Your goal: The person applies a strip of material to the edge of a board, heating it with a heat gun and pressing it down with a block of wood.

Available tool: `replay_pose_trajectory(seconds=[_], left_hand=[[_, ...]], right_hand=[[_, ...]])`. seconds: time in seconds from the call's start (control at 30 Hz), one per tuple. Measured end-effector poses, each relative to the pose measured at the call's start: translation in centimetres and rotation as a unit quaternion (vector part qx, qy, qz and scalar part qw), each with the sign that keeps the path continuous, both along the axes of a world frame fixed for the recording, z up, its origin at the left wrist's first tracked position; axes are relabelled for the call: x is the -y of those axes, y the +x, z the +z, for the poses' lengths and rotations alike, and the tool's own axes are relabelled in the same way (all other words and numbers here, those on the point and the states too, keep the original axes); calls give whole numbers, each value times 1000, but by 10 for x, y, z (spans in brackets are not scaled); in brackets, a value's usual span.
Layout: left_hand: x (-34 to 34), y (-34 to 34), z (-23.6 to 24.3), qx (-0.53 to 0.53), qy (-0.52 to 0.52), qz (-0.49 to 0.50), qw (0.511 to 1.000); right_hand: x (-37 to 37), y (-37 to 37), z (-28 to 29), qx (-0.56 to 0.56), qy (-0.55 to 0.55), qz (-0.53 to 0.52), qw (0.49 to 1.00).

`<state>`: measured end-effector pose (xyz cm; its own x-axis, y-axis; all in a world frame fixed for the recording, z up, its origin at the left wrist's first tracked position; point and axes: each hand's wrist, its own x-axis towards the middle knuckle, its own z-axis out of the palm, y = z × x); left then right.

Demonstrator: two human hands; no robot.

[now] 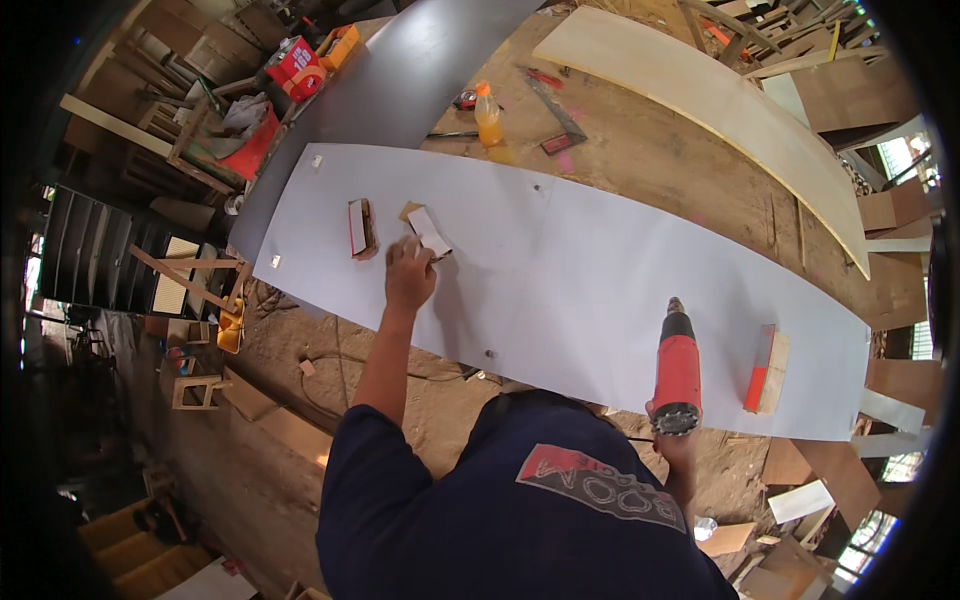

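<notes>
A long white sheet lies across the table in front of me. My left hand is over its left part, fingers curled; a small dark tip shows beside them, but what they hold is too small to name. Touching or just beyond those fingers is a small white rectangular piece, with a brown piece at its far end. Left of it stands a block with a white and red side. My right hand grips a red and black heat gun, its metal nozzle pointing away from me over the sheet.
A red-and-wood block rests at the sheet's right end. Beyond are an orange bottle, a metal square and a long curved pale panel. Far left are a red can and a red bucket. A cable trails below the sheet.
</notes>
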<state>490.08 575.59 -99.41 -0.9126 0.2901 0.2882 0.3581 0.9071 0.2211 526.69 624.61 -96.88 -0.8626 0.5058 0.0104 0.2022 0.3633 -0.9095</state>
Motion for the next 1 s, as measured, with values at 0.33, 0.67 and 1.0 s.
replay_pose_trajectory(seconds=[0.33, 0.67, 1.0], left_hand=[[91, -97, -21, 97, 58, 248, 962], [79, -39, -38, 117, 70, 335, 932], [202, 115, -35, 127, 163, 566, 798]], right_hand=[[19, -10, 15, 119, -9, -50, 992], [24, -28, 22, 102, -9, -12, 995], [47, -78, 83, 155, -94, 20, 983]])
